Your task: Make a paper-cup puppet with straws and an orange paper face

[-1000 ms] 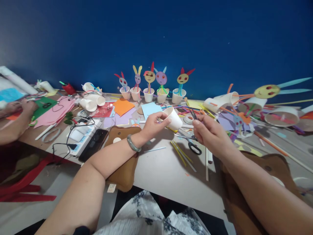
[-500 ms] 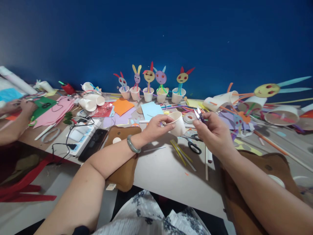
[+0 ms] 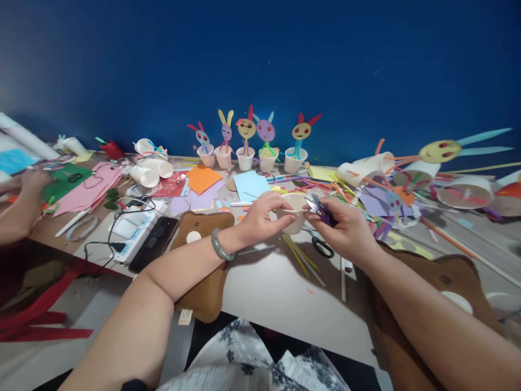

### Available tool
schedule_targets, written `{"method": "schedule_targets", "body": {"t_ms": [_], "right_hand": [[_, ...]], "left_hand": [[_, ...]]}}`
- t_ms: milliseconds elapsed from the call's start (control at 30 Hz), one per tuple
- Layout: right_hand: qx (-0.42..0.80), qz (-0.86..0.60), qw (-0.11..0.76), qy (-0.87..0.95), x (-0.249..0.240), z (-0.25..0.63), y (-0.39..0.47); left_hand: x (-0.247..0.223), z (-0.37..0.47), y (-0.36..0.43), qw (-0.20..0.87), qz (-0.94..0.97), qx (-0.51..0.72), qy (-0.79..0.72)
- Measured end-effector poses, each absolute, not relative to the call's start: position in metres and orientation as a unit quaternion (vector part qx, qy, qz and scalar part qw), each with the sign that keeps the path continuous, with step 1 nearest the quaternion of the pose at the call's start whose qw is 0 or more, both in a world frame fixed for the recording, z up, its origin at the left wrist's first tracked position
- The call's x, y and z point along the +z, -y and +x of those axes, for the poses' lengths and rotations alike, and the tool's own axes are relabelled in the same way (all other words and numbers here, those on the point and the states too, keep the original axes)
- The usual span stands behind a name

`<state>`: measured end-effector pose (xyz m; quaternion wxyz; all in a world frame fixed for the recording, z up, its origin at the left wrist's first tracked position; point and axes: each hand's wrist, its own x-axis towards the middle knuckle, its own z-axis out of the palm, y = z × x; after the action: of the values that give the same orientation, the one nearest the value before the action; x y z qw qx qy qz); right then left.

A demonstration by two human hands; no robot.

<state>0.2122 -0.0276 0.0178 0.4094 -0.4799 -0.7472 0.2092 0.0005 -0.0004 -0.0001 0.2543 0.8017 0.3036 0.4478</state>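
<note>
A white paper cup (image 3: 293, 217) is held over the table, its left side pinched by my left hand (image 3: 264, 218), which has a bangle at the wrist. My right hand (image 3: 342, 225) is closed round a small pair of snippers (image 3: 319, 210), and their metal blades lie at the cup's right rim. Below the hands, yellow and clear strips (image 3: 301, 254) rest on the table. Black-handled scissors (image 3: 323, 247) lie just under my right hand.
Several cups with paper rabbit figures (image 3: 296, 158) stand along the blue wall. Brown cushions (image 3: 205, 288) flank the work area. A power strip (image 3: 140, 233) and phone (image 3: 153, 244) lie left. Another person's hand (image 3: 35, 182) is at the far left, by green paper (image 3: 65, 182).
My right hand has moved left, bringing the snippers to the cup's rim. The cup has turned, its opening now facing more toward me. The other person's hands have shifted slightly left.
</note>
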Motion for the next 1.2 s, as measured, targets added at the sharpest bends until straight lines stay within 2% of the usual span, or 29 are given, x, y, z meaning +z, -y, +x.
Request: {"method": "schedule_targets", "body": {"t_ms": [133, 300, 400, 500, 633, 767, 900, 1033, 1200], "right_hand": [[0.229, -0.479, 0.438, 0.726, 0.017, 0.210, 0.031], [0.270, -0.475, 0.471, 0.693, 0.020, 0.206, 0.038], [0.273, -0.476, 0.475, 0.688, 0.021, 0.204, 0.043], [0.258, -0.469, 0.506, 0.677, 0.020, 0.201, 0.048], [0.276, -0.429, 0.547, 0.664, 0.019, 0.201, 0.053], [0.290, -0.418, 0.549, 0.663, 0.020, 0.203, 0.056], [0.286, -0.423, 0.545, 0.666, 0.021, 0.208, 0.060], [0.332, -0.386, 0.544, 0.668, 0.021, 0.215, 0.062], [0.324, -0.316, 0.544, 0.706, 0.022, 0.218, 0.057]], "left_hand": [[-0.005, 0.004, 0.002, 0.276, 0.746, 0.516, -0.318], [-0.011, 0.006, -0.006, 0.506, 0.692, 0.437, -0.272], [-0.011, 0.006, -0.009, 0.553, 0.689, 0.396, -0.251], [-0.009, 0.005, -0.007, 0.507, 0.708, 0.422, -0.252], [-0.009, 0.004, 0.000, 0.374, 0.756, 0.481, -0.238], [-0.012, 0.005, 0.007, 0.291, 0.783, 0.488, -0.253], [-0.015, 0.005, 0.013, 0.291, 0.801, 0.455, -0.260], [-0.010, 0.005, 0.018, 0.309, 0.808, 0.437, -0.248], [0.003, 0.005, 0.022, 0.293, 0.815, 0.472, -0.167]]}}
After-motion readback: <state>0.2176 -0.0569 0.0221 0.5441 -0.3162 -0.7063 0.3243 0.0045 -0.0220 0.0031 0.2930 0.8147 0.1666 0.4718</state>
